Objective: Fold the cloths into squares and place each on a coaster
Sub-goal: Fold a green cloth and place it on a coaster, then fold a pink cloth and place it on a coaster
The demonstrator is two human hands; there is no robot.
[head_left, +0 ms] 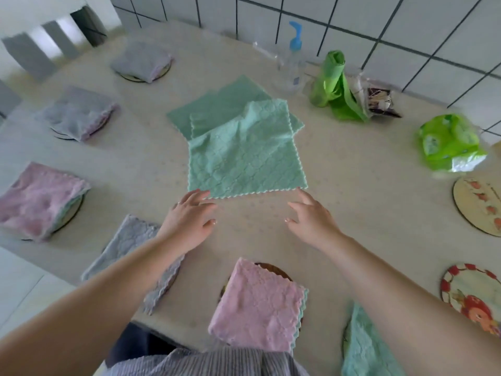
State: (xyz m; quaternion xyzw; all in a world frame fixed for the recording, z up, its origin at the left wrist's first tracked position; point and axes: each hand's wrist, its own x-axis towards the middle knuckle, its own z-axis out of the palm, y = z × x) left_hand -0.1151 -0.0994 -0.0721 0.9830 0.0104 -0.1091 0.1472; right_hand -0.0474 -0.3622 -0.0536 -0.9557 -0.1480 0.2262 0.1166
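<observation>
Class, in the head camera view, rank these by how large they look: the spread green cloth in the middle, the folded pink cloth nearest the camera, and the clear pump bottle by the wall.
1. Spread green cloth
2. Folded pink cloth, though it lies nearer the camera, which inflates it
3. Pump bottle

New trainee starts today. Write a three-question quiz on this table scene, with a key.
1. True or false: the left hand is gripping the top green cloth.
2. How many coasters at the right edge carry no cloth?
3. The pump bottle has a top of which colour: A red, B blue, C black?

Key: 1 false, both hands are open, the right hand too. 2 two. 3 B.
</observation>
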